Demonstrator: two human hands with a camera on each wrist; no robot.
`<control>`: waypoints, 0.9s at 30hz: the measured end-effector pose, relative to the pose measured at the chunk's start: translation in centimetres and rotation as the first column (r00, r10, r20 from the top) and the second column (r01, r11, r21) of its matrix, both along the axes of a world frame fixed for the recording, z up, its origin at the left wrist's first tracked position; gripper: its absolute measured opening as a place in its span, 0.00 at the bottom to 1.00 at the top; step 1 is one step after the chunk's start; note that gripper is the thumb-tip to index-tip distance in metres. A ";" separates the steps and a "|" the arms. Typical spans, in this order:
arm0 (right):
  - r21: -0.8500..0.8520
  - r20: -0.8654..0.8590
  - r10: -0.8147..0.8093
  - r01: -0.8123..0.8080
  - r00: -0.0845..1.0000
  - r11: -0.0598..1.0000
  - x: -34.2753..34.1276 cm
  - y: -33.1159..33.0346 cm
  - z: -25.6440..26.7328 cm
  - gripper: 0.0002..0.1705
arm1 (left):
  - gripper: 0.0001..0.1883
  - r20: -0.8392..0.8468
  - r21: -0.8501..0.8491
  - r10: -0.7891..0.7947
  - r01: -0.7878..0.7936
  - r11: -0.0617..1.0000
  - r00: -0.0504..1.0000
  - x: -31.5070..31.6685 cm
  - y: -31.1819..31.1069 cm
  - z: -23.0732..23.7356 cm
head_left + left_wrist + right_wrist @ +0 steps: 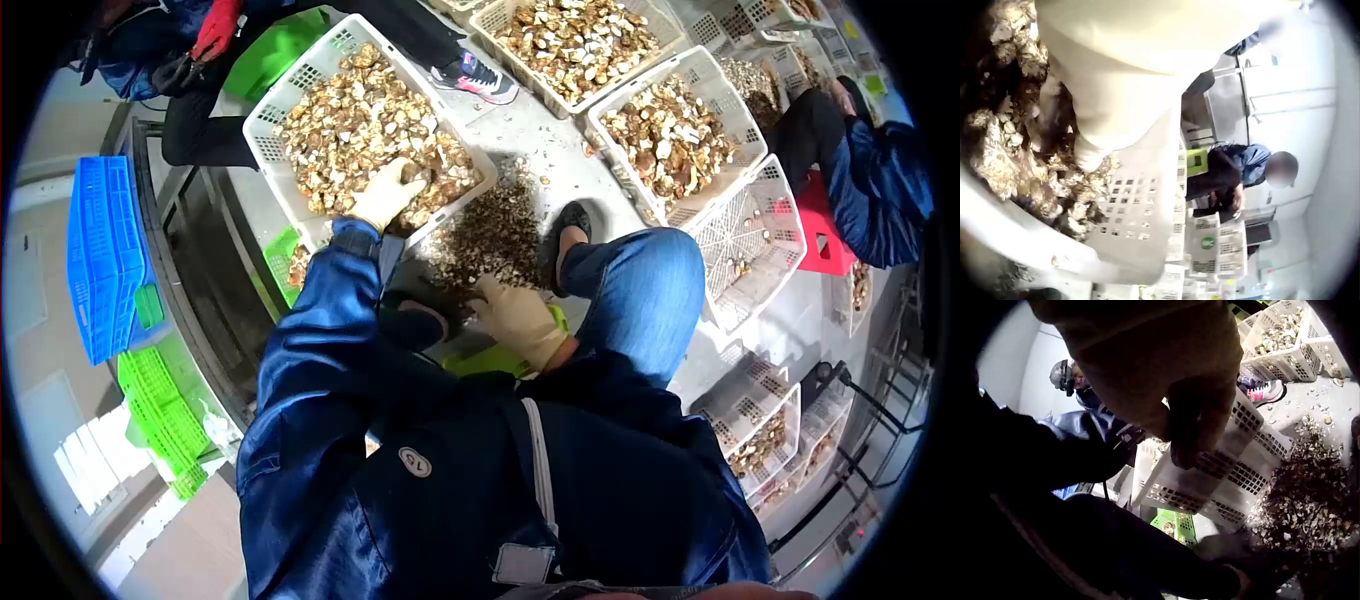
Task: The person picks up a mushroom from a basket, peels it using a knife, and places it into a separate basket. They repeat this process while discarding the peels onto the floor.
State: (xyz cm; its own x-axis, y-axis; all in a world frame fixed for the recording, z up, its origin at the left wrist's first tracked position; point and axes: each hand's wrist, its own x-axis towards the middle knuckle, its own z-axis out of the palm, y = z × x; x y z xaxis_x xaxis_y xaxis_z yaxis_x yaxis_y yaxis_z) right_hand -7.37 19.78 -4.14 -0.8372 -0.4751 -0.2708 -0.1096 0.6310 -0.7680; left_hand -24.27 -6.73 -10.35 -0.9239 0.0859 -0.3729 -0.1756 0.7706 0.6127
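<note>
My left hand point(388, 196), in a cream glove, reaches into a white perforated crate point(262, 128) heaped with oysters point(350, 120). In the left wrist view the glove point(1122, 81) covers much of the frame, one fingertip down among rough oyster clumps point(1000, 153) near the crate wall; the other fingertips are hidden. My right hand point(520, 318), also gloved, is low between the knees at the near edge of a pile of shell debris point(490, 235). Seen in the right wrist view, its fingers curl about a dark object point(1183, 450), whose kind I cannot tell.
More oyster crates point(575, 50) stand ahead and right, beside a sparsely filled white crate point(750, 245). Blue crates point(105, 260) and green crates point(160, 410) are at the left. Other people sit nearby; one person's shoe point(475, 78) rests beyond my crate.
</note>
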 end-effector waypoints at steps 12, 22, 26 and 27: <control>-0.469 0.187 -0.192 0.260 0.963 0.844 0.0 0.1 3.1 0.14 | 0.19 0.419 0.821 0.252 -0.483 0.305 0.872 18.0 4.6 8.8; -0.324 -0.006 -0.034 0.030 0.999 0.946 1.9 1.8 3.8 0.16 | 0.26 0.174 0.679 0.228 -0.284 0.677 0.958 22.8 7.1 8.7; -0.431 -0.339 -0.088 -0.071 0.937 0.900 2.1 2.2 3.9 0.17 | 0.27 0.102 0.580 0.275 -0.281 0.764 0.956 22.4 8.7 10.6; -0.417 -0.310 -0.103 -0.038 0.945 0.908 2.3 2.3 4.0 0.16 | 0.27 0.082 0.554 0.273 -0.272 0.787 0.959 22.4 9.2 11.5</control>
